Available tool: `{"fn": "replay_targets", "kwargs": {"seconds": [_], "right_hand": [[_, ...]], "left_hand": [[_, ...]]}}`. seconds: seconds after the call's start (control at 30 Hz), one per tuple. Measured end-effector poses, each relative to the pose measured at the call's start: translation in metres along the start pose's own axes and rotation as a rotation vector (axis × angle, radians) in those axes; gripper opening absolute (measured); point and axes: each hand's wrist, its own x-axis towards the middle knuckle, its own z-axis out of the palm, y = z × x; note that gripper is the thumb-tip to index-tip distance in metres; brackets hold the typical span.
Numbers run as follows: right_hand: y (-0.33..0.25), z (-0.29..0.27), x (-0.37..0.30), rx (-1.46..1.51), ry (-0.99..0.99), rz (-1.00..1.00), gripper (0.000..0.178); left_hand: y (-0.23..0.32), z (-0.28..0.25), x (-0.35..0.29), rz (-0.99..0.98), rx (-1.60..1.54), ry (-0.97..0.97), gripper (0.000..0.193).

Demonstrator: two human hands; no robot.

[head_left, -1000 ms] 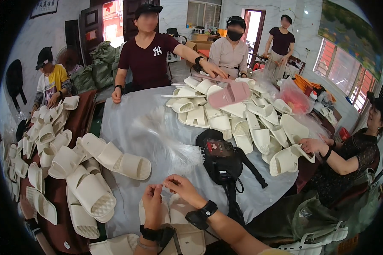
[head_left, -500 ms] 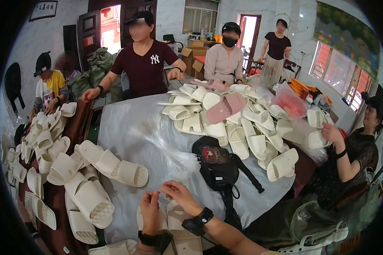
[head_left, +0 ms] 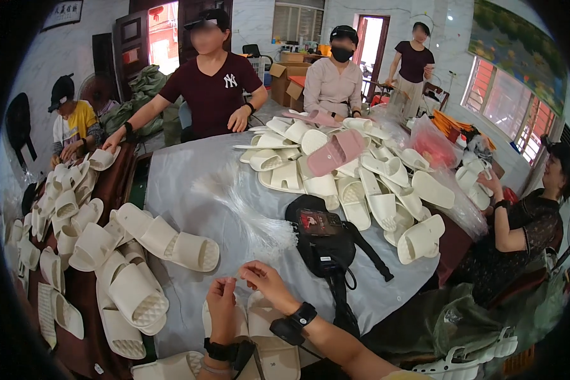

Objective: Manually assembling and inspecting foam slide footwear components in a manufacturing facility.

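Note:
My left hand and my right hand meet fingertip to fingertip over the near part of the table, both in a pinch. Whatever sits between the fingers is too small to make out. Just below them lies a pair of cream slide slippers, partly covered by my hands and wrists. Beyond my fingers a bundle of thin clear plastic strands spreads on the grey sheet. To its right rests a black bag with straps.
Cream slippers crowd the left side; a large heap, with a pink slipper on top, covers the far right. Several people sit or stand around the table. One at the right handles slippers beside a clear plastic bag.
The person across in the dark red shirt has reached a hand to the slippers at far left. The person at right has shifted the slippers they hold. My hands stay nearly still.

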Motion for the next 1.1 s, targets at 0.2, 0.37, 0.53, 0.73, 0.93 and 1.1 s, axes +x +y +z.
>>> {"fn": "replay_targets", "kwargs": {"seconds": [0.2,0.37,0.53,0.73,0.93,1.1], "right_hand": [[0.001,0.0,0.0,-0.056,-0.034,0.008,0.023],[0.007,-0.003,0.004,-0.043,-0.058,-0.005,0.024],[0.002,-0.001,0.003,-0.042,0.05,0.008,0.023],[0.008,-0.002,0.002,-0.028,0.025,-0.015,0.023],[-0.006,0.003,-0.001,-0.063,0.019,-0.045,0.023],[0.005,-0.001,0.003,0.007,-0.017,-0.041,0.024]], "left_hand": [[-0.002,-0.001,-0.001,-0.003,-0.026,-0.008,0.013],[0.002,0.001,-0.002,-0.027,-0.067,0.016,0.011],[0.0,-0.001,-0.001,-0.001,-0.057,0.002,0.01],[0.001,-0.001,-0.001,0.015,0.003,-0.022,0.012],[0.001,-0.002,-0.002,0.023,-0.033,-0.007,0.011],[0.0,-0.001,0.001,-0.002,-0.017,-0.006,0.012]]}}
